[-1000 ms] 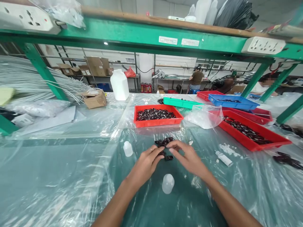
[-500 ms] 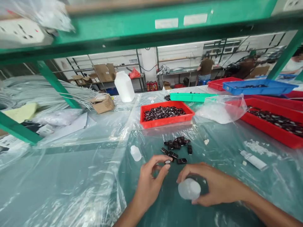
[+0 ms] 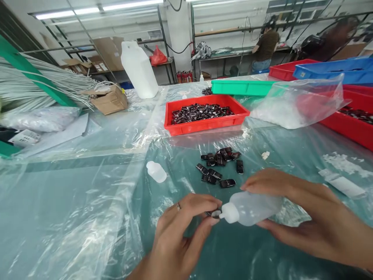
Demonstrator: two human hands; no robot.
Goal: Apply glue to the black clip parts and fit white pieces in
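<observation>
Between thumb and fingers, my left hand (image 3: 182, 229) pinches a small dark plastic piece (image 3: 215, 214) with a pale opening that faces right. My right hand (image 3: 309, 210) grips a translucent squeeze bottle (image 3: 253, 208), tilted on its side. The bottle's white nozzle points left and is at the opening of the piece; whether they touch I cannot tell. Just beyond my hands lies a loose group of similar dark pieces (image 3: 221, 157) on the plastic-covered table (image 3: 96, 217). To their left a small white bottle (image 3: 156, 172) lies on its side.
A red tray (image 3: 206, 126) full of dark pieces stands ahead. Behind it are a green tray (image 3: 241, 87) and a white jug (image 3: 140, 72). A clear bag (image 3: 291, 109) with white contents and more trays stand at the right. A person (image 3: 265, 44) works in the background.
The squeeze bottle has turned from facing me to lying sideways, its nozzle now at the piece in my left hand. The camera view has tipped downward and closer.
</observation>
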